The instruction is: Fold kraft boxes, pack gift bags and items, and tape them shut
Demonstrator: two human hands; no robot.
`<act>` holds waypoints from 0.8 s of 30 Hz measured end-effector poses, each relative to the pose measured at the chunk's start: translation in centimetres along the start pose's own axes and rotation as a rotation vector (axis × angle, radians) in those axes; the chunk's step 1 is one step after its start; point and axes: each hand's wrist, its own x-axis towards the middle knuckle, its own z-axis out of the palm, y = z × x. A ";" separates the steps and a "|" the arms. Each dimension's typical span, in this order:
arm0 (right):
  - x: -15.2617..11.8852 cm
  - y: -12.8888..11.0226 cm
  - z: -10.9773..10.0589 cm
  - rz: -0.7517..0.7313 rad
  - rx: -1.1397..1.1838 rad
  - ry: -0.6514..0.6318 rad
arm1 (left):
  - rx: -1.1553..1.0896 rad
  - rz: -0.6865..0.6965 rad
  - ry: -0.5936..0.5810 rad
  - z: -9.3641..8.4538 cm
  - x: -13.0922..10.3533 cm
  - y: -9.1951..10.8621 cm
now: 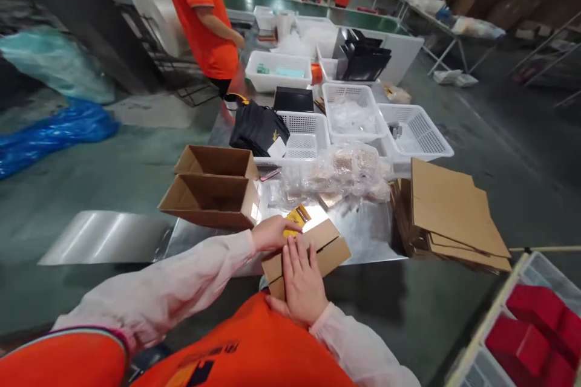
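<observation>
A small cardboard box (329,247) with its top flaps folded over sits at the near table edge, close against my body. My right hand (302,281) lies flat across it, fingers stretched forward and thumb out to the left. My left hand (275,233) is at the box's far left side. Its fingers reach over a yellow packet (298,215) with a dark strip, which shows on both sides of one finger. The left thumb and the underside of the grip are mostly hidden.
Two open cardboard boxes (209,196) stand at left. Clear-wrapped bundles (349,166) lie ahead, before white baskets (304,133) and black bags (258,128). Flat cardboard (454,208) is stacked right; red boxes (526,332) fill a crate lower right. A person in orange (200,18) stands across.
</observation>
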 end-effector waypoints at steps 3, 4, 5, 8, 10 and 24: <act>0.0 -0.1 0.0 -0.003 0.052 -0.011 | -0.017 -0.013 -0.016 0.2 -0.3 -0.1; 0.1 -0.1 -0.1 0.004 0.070 -0.019 | -0.044 -0.001 -0.027 0.2 -0.3 -0.2; 0.2 -0.1 -0.2 0.012 0.088 -0.031 | -0.077 0.018 -0.046 0.3 -0.2 -0.4; 0.6 -0.3 -0.6 0.039 0.132 -0.083 | -0.168 0.079 -0.123 0.1 0.0 -1.0; 0.8 -0.4 -0.9 0.053 0.141 -0.108 | -0.173 0.067 -0.138 -0.7 -0.1 -1.2; 1.6 -0.9 -0.1 0.084 0.268 -0.066 | 0.516 0.153 -0.202 -8.8 5.5 18.7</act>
